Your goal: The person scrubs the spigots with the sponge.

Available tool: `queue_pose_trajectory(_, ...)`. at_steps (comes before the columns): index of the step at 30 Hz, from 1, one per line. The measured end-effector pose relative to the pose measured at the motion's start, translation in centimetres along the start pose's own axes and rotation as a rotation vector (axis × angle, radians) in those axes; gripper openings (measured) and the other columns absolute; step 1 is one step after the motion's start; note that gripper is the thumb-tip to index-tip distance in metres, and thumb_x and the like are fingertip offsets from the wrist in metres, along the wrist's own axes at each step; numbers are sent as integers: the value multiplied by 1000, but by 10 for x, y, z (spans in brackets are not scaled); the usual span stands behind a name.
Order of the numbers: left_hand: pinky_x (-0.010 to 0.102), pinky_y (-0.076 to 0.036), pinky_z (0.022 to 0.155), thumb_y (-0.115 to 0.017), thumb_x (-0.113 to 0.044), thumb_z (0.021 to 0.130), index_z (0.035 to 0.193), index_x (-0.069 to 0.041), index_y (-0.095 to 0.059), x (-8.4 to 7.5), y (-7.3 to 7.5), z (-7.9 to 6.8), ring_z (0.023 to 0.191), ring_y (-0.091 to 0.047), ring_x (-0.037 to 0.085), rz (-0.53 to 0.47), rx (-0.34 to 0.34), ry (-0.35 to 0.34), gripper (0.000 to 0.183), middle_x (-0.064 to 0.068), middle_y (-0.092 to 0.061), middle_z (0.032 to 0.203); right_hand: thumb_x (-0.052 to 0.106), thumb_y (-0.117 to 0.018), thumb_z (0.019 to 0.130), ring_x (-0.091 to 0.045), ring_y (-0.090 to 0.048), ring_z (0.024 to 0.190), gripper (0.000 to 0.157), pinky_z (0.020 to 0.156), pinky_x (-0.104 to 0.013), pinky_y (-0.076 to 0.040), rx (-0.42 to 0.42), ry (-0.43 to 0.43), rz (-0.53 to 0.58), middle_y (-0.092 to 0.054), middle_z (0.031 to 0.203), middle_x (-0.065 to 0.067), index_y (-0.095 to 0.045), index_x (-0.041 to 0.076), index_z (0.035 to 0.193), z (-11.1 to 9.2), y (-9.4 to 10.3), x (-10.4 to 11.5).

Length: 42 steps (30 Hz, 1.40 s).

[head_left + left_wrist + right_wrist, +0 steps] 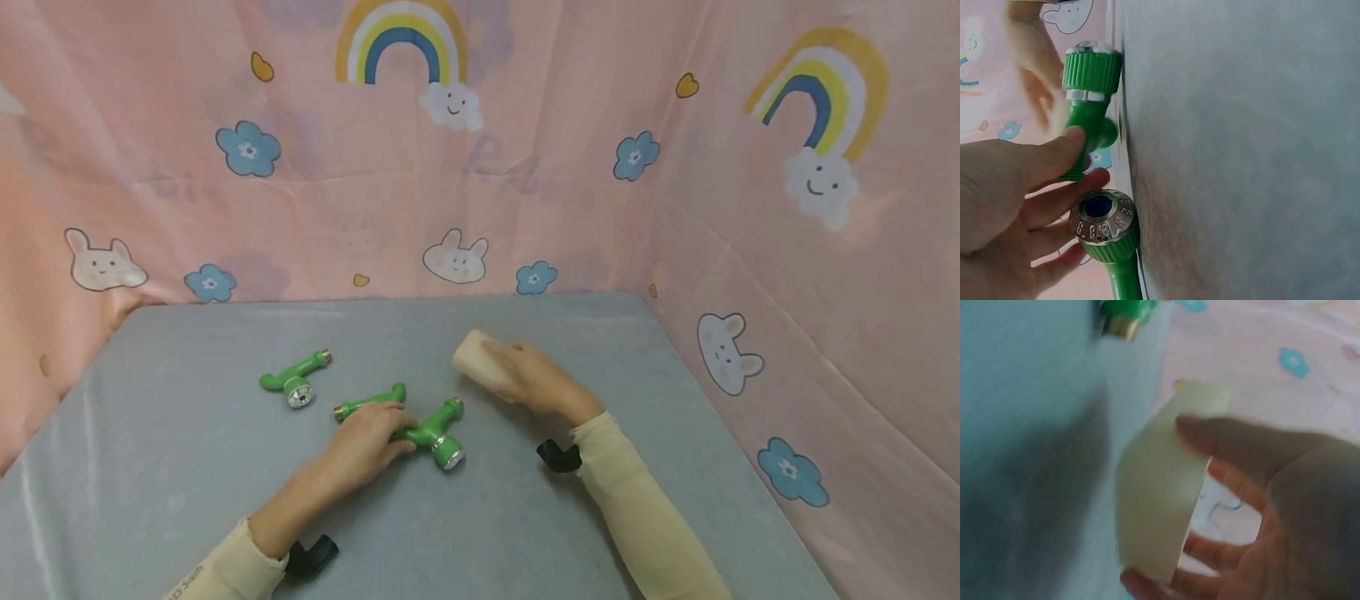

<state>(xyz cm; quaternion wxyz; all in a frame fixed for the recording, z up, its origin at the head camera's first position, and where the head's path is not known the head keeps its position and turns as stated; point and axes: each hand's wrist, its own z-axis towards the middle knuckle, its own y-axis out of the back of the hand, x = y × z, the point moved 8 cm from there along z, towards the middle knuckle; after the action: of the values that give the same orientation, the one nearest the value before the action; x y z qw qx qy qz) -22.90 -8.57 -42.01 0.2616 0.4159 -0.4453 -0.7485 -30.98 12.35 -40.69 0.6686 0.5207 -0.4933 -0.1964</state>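
My left hand pinches the tail of the rightmost green faucet, its thumb across the green body in the left wrist view. Partly under that hand lies a second green faucet; its knob, with a silver lettered cap, shows beside the fingers in the left wrist view. Farther left on the table is a third green faucet with a brass threaded end. My right hand grips a smooth, cream-coloured block-like piece with rounded edges, thumb on one face and fingers round the other side.
A grey cloth covers the table. Pink printed curtain stands along the back and the sides. Black wrist mounts stick out beneath both cream sleeves.
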Motion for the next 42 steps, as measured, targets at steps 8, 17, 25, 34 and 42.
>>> queue_pose_trajectory(8, 26, -57, 69, -83, -15, 81, 107, -11, -76, 8, 14, 4, 82, -72, 12, -201, -79, 106, 27, 4, -78, 98, 26, -68, 98, -28, -55, 115, 65, 95, -45, -52, 42, 135, 136, -52, 138, -18, -39, 24, 157, -8, 6, 42)
queue_pose_trajectory(17, 30, -64, 74, -73, 2, 88, 113, 2, -71, 23, 26, 7, 96, -76, 33, -719, -123, 246, 24, 24, -72, 112, 29, -61, 101, -36, -50, 123, 62, 96, -51, -50, -41, 90, 203, -41, 148, -23, -37, 24, 158, -11, 21, 41)
queue_pose_trajectory(25, 32, -63, 65, -73, 3, 89, 114, 4, -70, 28, 27, 6, 92, -76, 38, -771, -88, 299, 26, 27, -71, 113, 28, -62, 100, -37, -50, 123, 61, 96, -53, -49, -159, 81, 138, -47, 147, -23, -40, 21, 156, -15, 37, 34)
queue_pose_trajectory(34, 31, -64, 71, -71, 7, 89, 110, -1, -70, 27, 30, 1, 99, -75, 36, -702, -133, 341, 23, 26, -70, 121, 29, -62, 100, -37, -47, 125, 60, 93, -50, -46, -150, 187, 165, -48, 148, -21, -42, 24, 156, -18, 24, 64)
queue_pose_trajectory(42, 33, -63, 69, -69, 6, 89, 109, 0, -70, 28, 34, 0, 99, -76, 33, -712, -151, 350, 21, 27, -68, 123, 28, -58, 103, -40, -47, 130, 58, 98, -59, -47, -152, 120, 163, -46, 149, -25, -39, 21, 157, -15, 27, 43)
